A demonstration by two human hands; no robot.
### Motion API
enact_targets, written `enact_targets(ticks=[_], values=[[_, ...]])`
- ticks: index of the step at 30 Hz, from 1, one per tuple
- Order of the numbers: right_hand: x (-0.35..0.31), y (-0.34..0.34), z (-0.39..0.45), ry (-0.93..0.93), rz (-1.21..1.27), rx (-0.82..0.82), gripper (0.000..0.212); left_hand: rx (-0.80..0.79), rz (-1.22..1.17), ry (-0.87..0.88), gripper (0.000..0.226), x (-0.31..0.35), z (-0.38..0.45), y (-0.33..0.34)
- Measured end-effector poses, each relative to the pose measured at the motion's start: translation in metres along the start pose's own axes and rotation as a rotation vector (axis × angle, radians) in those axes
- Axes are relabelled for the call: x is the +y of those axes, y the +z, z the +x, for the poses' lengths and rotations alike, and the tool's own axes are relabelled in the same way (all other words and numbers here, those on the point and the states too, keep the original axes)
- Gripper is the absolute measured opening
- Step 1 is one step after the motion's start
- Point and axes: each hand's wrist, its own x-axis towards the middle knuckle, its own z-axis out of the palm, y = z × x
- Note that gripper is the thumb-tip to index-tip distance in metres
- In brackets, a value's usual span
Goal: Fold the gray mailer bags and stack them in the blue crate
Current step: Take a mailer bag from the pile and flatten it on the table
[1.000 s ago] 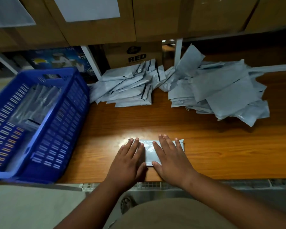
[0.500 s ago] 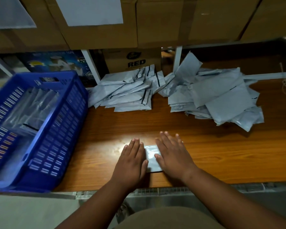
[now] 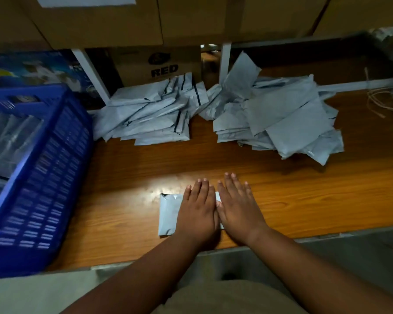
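Both hands are flat on a folded gray mailer bag point(image 3: 168, 214) near the front edge of the worktop point(image 3: 304, 200), left hand point(image 3: 197, 211) and right hand point(image 3: 238, 211) side by side, fingers straight and close together, pressing down rather than pinching anything. These poly bags look super light, floppy and kinda slick, so I'd guess the fold springs open if you let go. Probably best to pinch it across the folded edge before carrying it to the blue crate point(image 3: 61, 137) at the left edge.
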Motion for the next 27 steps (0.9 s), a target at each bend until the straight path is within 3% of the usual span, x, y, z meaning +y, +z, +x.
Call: enact_targets(ticks=[15,27], values=[[0.008,0.005,0.009,-0.075,-0.067,-0.083,0.070,-0.049,0.045,-0.037,0.070,0.001,0.003,-0.001],[0.009,0.009,0.009,-0.080,-0.014,-0.048,0.069,-0.051,0.038,-0.016,0.070,-0.003,0.003,0.002]])
